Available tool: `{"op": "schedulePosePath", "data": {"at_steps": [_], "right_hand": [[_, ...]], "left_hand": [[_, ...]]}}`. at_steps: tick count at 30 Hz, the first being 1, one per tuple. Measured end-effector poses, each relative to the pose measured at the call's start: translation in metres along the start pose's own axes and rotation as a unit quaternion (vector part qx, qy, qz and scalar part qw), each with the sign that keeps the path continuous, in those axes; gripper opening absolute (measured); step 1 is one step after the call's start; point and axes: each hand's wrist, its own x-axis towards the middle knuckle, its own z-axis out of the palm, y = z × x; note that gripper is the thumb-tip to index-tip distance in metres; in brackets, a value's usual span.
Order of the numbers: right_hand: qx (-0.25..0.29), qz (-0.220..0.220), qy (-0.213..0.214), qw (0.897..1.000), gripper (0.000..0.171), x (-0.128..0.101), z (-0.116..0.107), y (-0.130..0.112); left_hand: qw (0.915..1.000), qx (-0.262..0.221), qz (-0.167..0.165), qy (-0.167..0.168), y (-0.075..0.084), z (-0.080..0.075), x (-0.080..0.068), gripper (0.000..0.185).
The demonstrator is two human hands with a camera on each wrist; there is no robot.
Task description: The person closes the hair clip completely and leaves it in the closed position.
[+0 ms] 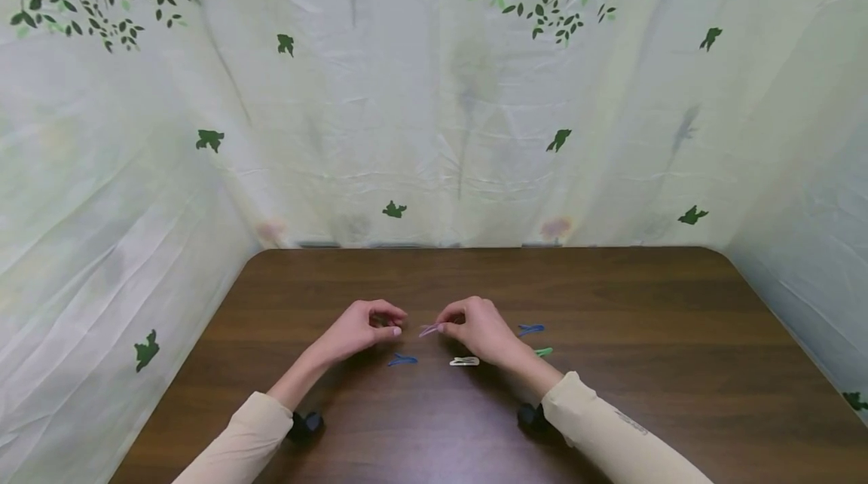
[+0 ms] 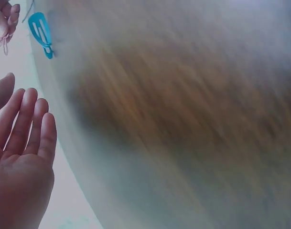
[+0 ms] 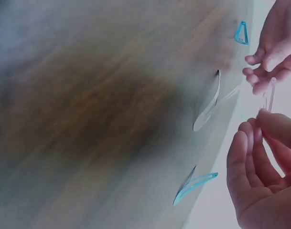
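My right hand [image 1: 444, 326] pinches a thin pink hair clip [image 1: 429, 329] just above the brown table [image 1: 610, 303]; the right wrist view shows this clip [image 3: 270, 93] held upright between thumb and fingers of that hand [image 3: 262, 143]. My left hand [image 1: 395, 324] hovers a little to the left of the clip, loosely curled and holding nothing. In the left wrist view its fingers [image 2: 28, 124] look relaxed and bare. A blue clip [image 1: 402, 359] and a white clip [image 1: 464, 361] lie on the table below the hands.
Another blue clip [image 1: 531, 329] and a green clip [image 1: 544, 352] lie right of my right hand. A leaf-and-bird printed sheet [image 1: 434, 130] walls in the table at the back and both sides. The right wrist view shows the white clip [image 3: 207, 109] and a bluish-green clip [image 3: 195, 186].
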Motion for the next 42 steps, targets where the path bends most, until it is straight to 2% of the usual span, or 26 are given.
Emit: {"op": "schedulePosePath", "data": {"at_steps": [6, 12, 19, 30, 37, 42], "right_hand": [[0.008, -0.014, 0.028, 0.999, 0.005, -0.007, -0.004, 0.000], [0.016, -0.008, 0.046, 0.999, 0.005, -0.015, -0.006, 0.000], [0.026, 0.017, 0.068, 0.997, 0.005, -0.025, -0.009, -0.003], [0.024, 0.007, 0.121, 0.992, 0.005, -0.040, -0.009, -0.005], [0.038, 0.016, 0.119, 0.992, 0.007, -0.050, -0.012, -0.008], [0.045, 0.015, 0.132, 0.990, 0.011, -0.059, -0.011, -0.009]], "left_hand": [[0.9996, 0.016, 0.004, 0.023, 0.007, 0.001, -0.002, 0.026], [0.9983, 0.027, 0.028, 0.045, 0.011, 0.006, -0.003, 0.024], [0.9969, 0.017, 0.045, 0.063, 0.025, 0.012, -0.008, 0.025], [0.9947, 0.014, 0.058, 0.084, 0.041, 0.025, -0.018, 0.023], [0.9907, 0.015, 0.083, 0.107, 0.050, 0.036, -0.023, 0.026], [0.9912, 0.006, 0.076, 0.108, 0.054, 0.041, -0.025, 0.025]]}}
